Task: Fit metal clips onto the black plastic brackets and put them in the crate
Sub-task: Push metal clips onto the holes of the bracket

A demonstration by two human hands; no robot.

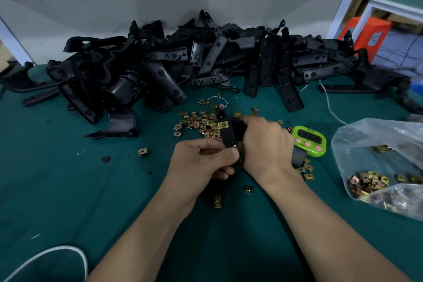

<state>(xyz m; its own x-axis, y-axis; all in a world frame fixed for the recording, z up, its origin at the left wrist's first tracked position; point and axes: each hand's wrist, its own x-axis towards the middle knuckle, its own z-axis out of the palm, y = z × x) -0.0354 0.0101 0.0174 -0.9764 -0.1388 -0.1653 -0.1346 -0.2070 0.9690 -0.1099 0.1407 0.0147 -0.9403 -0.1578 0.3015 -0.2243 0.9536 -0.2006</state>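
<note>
Fingers: your left hand (201,162) pinches the black bracket (229,136) at its near end; your right hand (265,144) grips it, just left of the green timer (309,139).
Progress: one clip (223,125) looks fitted; the bracket pile (183,64) beyond the timer waits; no crate is visible.
Materials: matte moulded plastic; small folded brass-toned metal.

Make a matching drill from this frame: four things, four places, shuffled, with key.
Things
1. green timer
2. clear bag
3. pile of brackets
4. single bracket

Places
A. gripped by the left hand and right hand
B. heaped along the back of the table
C. at the table's right edge, with clips inside
D. flat on the table, just right of the right hand

Pairs: 1-D, 2-C, 3-B, 4-A
</note>
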